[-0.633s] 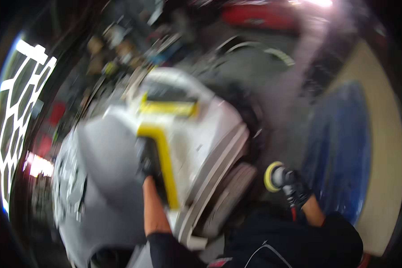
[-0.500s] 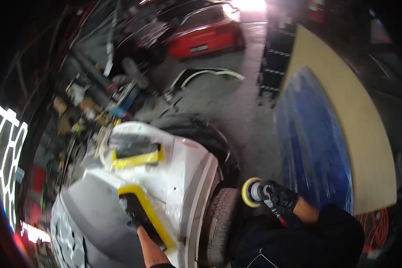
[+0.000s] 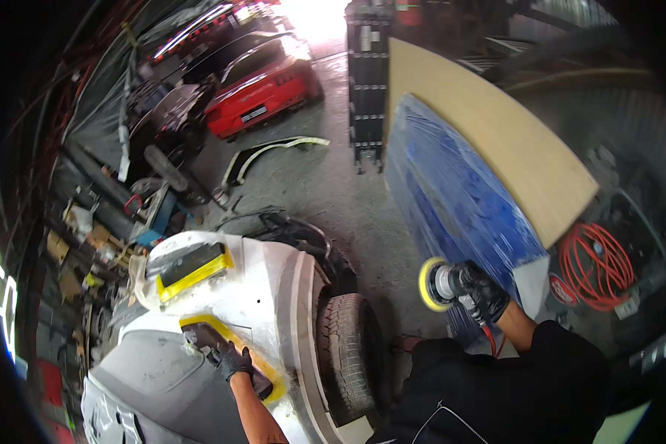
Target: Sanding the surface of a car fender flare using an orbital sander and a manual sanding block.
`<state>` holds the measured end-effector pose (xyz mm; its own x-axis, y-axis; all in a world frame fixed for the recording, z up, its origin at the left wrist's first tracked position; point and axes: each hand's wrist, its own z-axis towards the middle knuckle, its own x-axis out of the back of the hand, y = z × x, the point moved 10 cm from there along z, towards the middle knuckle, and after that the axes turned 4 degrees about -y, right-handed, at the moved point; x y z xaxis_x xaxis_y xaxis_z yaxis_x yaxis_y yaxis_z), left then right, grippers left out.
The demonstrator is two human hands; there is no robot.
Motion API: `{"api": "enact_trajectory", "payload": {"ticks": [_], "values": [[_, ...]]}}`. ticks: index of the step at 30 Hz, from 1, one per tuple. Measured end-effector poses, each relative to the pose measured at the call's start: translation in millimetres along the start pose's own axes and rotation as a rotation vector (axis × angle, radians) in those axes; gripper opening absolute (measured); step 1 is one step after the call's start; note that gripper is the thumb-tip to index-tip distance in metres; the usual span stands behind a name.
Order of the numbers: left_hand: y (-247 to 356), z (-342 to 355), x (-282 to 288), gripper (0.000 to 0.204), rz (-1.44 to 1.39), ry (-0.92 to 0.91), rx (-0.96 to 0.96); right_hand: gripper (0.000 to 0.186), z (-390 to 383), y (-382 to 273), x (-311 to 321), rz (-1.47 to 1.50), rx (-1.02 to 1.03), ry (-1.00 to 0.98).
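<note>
My left hand (image 3: 233,361), in a black glove, lies over a dark opening (image 3: 261,385) edged with yellow tape (image 3: 229,331) on the white and grey car body (image 3: 263,285). Its fingers stretch toward the opening's far left end, where a greyish patch by the fingertips is too unclear to name. At the right, my right hand (image 3: 487,290), also gloved in black, is wrapped round an orbital sander (image 3: 445,285). The sander's round yellow pad (image 3: 430,285) faces left, held in the air apart from the car. A red hose (image 3: 490,340) hangs from its handle.
A tire (image 3: 354,355) stands at the car's right side. A blue plastic-wrapped panel (image 3: 459,185) and a tan board (image 3: 496,126) lean at the right, near a coiled orange hose (image 3: 596,266). A curved trim piece (image 3: 274,152) and a red car (image 3: 263,92) are ahead.
The view has turned to the right, so the car and panels appear further left. My left hand has shifted rightward over the taped opening. The sander stays in my right hand.
</note>
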<state>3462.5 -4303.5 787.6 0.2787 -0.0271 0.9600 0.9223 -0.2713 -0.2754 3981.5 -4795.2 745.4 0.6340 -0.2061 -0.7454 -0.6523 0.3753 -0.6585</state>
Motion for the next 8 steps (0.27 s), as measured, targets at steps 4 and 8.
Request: {"api": "enact_trajectory", "payload": {"ticks": [4,8], "values": [[24.9,10.0,9.4,0.075,0.005,0.100,-0.107,0.041,-92.1,-21.9,51.4,-0.563,0.042,0.227],[2.7,47.1,-32.6,0.100,-0.798,0.226,-0.334,0.030,-126.5,-48.6,-16.4,-0.232,0.187,0.169]]}}
